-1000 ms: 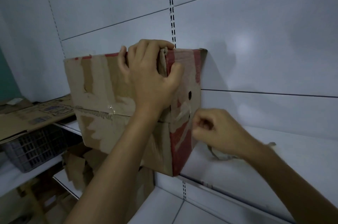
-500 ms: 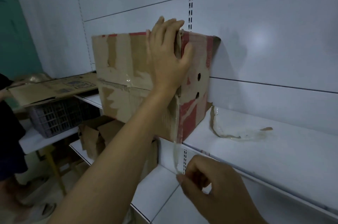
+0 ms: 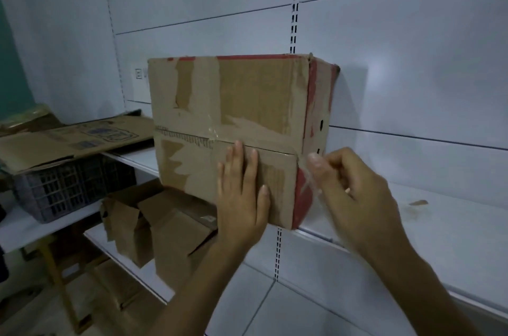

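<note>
So the cardboard box [image 3: 228, 127] sits at the left end of the shelf [image 3: 453, 239], back against the wall panel [image 3: 412, 74], with the slotted upright [image 3: 295, 0] rising right behind it. The left hand [image 3: 242, 198] lies flat on the lower half of the box's front. The right hand [image 3: 354, 192] is just beside it at the front right corner, pinching a tape strip [image 3: 309, 184]. Off to the left, flattened cardboard [image 3: 77, 138] lies on a crate [image 3: 68, 187]. Below the box, smaller open boxes [image 3: 170, 225] sit on a lower shelf [image 3: 121, 260]. A small scrap [image 3: 417, 202] lies on the shelf, well right of the box.
</note>
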Tool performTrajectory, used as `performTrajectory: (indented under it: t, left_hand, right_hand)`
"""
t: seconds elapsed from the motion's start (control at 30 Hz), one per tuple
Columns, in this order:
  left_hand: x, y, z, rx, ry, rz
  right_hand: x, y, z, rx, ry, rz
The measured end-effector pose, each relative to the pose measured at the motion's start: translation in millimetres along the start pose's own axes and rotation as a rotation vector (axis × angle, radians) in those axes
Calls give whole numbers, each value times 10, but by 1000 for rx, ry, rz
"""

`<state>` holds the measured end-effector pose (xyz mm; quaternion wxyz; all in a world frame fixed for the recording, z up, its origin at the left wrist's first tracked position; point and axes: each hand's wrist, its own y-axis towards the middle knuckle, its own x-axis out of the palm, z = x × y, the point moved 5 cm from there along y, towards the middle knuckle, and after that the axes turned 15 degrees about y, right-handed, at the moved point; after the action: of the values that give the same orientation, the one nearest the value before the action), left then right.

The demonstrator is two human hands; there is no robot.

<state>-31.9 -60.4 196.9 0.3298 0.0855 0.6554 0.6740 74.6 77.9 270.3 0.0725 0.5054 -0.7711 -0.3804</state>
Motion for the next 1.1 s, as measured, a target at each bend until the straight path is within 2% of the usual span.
performTrajectory:
  t: [0.13, 0.3, 0.5, 0.63, 0.73, 0.8, 0.97, 1.1]
  left_hand:
    - [187, -179, -13, 79, 71, 9]
    - [348, -576, -96, 253, 54, 5]
    - [360, -554, -141, 245, 72, -70]
    - [189, -491, -130, 256, -9, -131]
    - [-7, -254, -362, 299, -68, -52]
    - [-80, 42, -611, 268, -15, -42]
    - [-21, 501, -839, 196, 27, -203]
    - [-7, 485, -829, 189, 29, -211]
  right_hand:
    - [260, 117, -154, 16, -234, 169]
    - [611, -164, -279, -45, -440, 494]
    - [908, -215, -510, 124, -703, 528]
    - [1056, -189, -463, 201, -741, 535]
    - [1076, -141, -370, 221, -730, 597]
    - [1082, -163, -323, 203, -707, 645]
    - [1216, -157, -348, 162, -579, 704]
    - [1349, -192, -367, 148, -524, 670]
